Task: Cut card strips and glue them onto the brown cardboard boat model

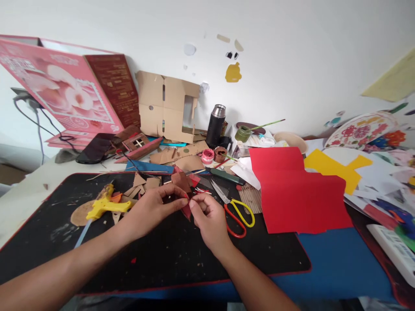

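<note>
My left hand pinches at a small reddish-brown cardboard model piece over the middle of the black mat. My right hand is close beside it, its thumb and index finger pressed together at the same spot. What lies between the right fingertips is too small to make out. A pair of scissors with one red and one yellow handle lies partly open just right of the right hand. Cardboard scraps lie beyond the left hand. A yellow hot glue gun rests to its left.
A red sheet covers the mat's right side, near yellow paper. Behind stand a black thermos, paint jars, a cut cardboard panel and a pink box. A green-handled cutter lies beyond the scissors.
</note>
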A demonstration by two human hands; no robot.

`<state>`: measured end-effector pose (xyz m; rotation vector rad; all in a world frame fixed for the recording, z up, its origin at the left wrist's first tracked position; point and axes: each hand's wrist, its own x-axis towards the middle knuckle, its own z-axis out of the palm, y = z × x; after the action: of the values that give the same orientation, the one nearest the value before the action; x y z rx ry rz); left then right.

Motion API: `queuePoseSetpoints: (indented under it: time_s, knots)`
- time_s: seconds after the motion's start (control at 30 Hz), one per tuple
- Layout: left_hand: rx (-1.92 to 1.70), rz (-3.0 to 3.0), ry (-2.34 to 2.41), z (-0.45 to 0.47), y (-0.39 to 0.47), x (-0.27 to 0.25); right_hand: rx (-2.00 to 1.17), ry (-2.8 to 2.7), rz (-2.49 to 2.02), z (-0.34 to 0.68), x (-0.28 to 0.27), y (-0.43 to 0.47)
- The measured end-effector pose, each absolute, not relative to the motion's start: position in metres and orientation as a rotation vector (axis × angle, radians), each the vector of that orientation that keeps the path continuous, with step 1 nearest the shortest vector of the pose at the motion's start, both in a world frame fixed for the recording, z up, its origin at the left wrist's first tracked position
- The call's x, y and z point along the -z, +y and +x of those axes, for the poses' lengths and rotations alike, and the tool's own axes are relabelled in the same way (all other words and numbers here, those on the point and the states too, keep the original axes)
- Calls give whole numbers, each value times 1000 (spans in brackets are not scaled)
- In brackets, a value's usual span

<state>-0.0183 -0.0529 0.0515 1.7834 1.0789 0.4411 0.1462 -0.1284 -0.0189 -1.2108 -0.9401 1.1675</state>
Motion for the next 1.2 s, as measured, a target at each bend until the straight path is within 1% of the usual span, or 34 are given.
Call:
queuePoseSetpoints:
  time_s: [0.23, 0.47, 0.7, 0.93, 1.03, 1.2]
  knots:
    - [-464, 1776, 1120, -21, -59, -51, -1171, -1020, -1209, 144, 19, -132]
    - [-530, 1812, 1126, -46, -57, -64, -1194, -1269, -1272, 169, 3, -119]
    - [-538, 1544, 1061, -60, -59, -54, -888, -1685, -1502, 193, -21, -64]
    - [-586, 1402, 1037, -71, -59, -52, -635, -2068, -1677, 183, -40, -19]
    - [-604, 1381, 1048, -77, -60, -51, -632, -2193, -1695, 176, -42, -6]
    - [-635, 1397, 1087, -80, -62, -47, -719, -2293, -1691, 171, -41, 5]
